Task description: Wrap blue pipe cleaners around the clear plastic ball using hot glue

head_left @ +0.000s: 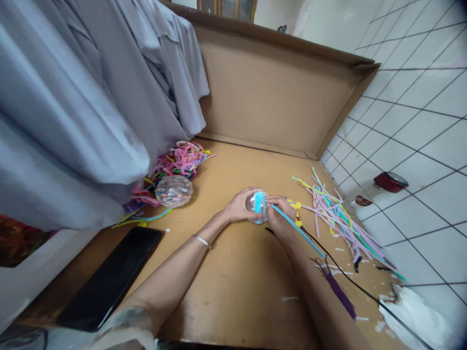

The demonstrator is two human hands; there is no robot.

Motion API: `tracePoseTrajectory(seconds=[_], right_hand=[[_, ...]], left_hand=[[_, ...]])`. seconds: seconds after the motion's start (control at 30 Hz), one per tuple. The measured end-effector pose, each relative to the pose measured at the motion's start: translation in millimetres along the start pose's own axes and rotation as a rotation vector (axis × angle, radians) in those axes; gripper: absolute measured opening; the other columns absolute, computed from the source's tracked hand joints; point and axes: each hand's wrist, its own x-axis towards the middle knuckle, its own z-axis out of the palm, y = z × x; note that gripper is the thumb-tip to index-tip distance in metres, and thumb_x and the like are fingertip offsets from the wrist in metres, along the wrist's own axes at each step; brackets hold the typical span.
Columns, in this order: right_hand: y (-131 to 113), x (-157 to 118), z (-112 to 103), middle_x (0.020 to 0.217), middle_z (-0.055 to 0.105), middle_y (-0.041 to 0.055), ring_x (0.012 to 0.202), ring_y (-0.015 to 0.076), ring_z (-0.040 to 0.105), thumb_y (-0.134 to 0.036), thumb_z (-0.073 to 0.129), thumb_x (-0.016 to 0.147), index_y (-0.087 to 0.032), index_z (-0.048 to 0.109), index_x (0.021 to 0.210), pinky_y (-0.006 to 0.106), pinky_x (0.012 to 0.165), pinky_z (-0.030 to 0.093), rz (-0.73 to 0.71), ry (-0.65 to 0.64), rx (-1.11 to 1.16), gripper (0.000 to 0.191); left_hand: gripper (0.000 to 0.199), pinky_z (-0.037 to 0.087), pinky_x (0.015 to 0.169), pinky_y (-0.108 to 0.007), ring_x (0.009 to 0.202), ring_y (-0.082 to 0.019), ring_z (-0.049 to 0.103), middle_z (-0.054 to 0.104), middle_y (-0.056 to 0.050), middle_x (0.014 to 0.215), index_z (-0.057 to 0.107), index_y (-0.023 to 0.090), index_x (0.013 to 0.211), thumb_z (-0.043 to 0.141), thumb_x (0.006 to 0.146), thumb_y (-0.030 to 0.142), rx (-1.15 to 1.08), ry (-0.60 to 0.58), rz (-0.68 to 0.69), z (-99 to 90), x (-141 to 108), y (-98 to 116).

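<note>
Near the middle of the table, my left hand (241, 205) is wrapped round the left side of a small clear jar (251, 203). Blue fuzzy stems run in bands across the jar. My right hand (280, 214) is closed at the jar's right side, with its fingers on a blue pipe cleaner (297, 229) whose long free end slants down to the right over the forearm. Just beyond my right hand lies a yellow tool (295, 204) with a black cord, partly hidden by the hand.
A faceted clear bowl (174, 191) stands at the left beside tangled pipe cleaners (184, 159). A black phone (111, 277) lies front left. More pipe cleaners (335, 214), a purple tassel (339, 291) and white tissue (416, 311) lie right. A red-lidded jar (391, 182) stands by the tiles.
</note>
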Motion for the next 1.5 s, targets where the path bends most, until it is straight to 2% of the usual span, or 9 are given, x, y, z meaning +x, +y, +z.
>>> tracePoseTrajectory(seconds=[0.17, 0.43, 0.63, 0.8, 1.5], right_hand=[[-0.1, -0.5, 1.3, 0.084, 0.072, 0.0027, 0.083, 0.0173, 0.069, -0.016, 0.053, 0.080, -0.023, 0.062, 0.080, 0.034, 0.077, 0.055, -0.019, 0.009, -0.005, 0.012], [0.8, -0.9, 1.1, 0.083, 0.072, 0.0027, 0.083, 0.0177, 0.069, -0.017, 0.053, 0.081, -0.023, 0.062, 0.080, 0.035, 0.077, 0.055, -0.042, -0.005, -0.056, 0.011], [-1.1, -0.4, 1.4, 0.084, 0.072, 0.0027, 0.082, 0.0176, 0.068, -0.016, 0.054, 0.081, -0.023, 0.062, 0.079, 0.035, 0.077, 0.054, -0.067, 0.000, -0.064, 0.011], [-2.7, 0.3, 0.7, 0.083, 0.072, 0.0023, 0.081, 0.0167, 0.068, -0.012, 0.054, 0.080, -0.023, 0.061, 0.079, 0.033, 0.075, 0.054, -0.109, 0.004, -0.058, 0.013], [5.6, -0.6, 2.4, 0.087, 0.072, 0.0035, 0.083, 0.0182, 0.067, -0.008, 0.059, 0.078, -0.023, 0.063, 0.083, 0.036, 0.077, 0.055, -0.207, -0.002, -0.054, 0.016]], left_hand=[[0.072, 0.041, 0.105, -0.043, 0.116, -0.029, 0.056, 0.059, -0.013, 0.124, 0.058, 0.015, 0.121, 0.081, 0.055, 0.031, -0.004, -0.007, 0.022, -0.8, -0.3, 1.2], [0.072, 0.041, 0.105, -0.043, 0.115, -0.029, 0.056, 0.059, -0.010, 0.122, 0.059, 0.018, 0.121, 0.082, 0.054, 0.029, -0.009, 0.004, 0.022, 0.0, -0.4, -0.6], [0.070, 0.043, 0.104, -0.043, 0.115, -0.029, 0.057, 0.060, -0.013, 0.121, 0.058, 0.014, 0.120, 0.082, 0.056, 0.030, 0.000, 0.001, 0.051, -0.1, -0.2, -0.1], [0.069, 0.043, 0.105, -0.043, 0.116, -0.029, 0.056, 0.060, -0.012, 0.122, 0.059, 0.017, 0.120, 0.082, 0.055, 0.028, -0.006, -0.005, 0.048, -0.5, -0.1, 0.8], [0.071, 0.042, 0.104, -0.042, 0.115, -0.029, 0.056, 0.060, -0.011, 0.121, 0.056, 0.016, 0.120, 0.081, 0.055, 0.031, -0.013, -0.006, 0.038, 0.6, -0.3, -1.4]])
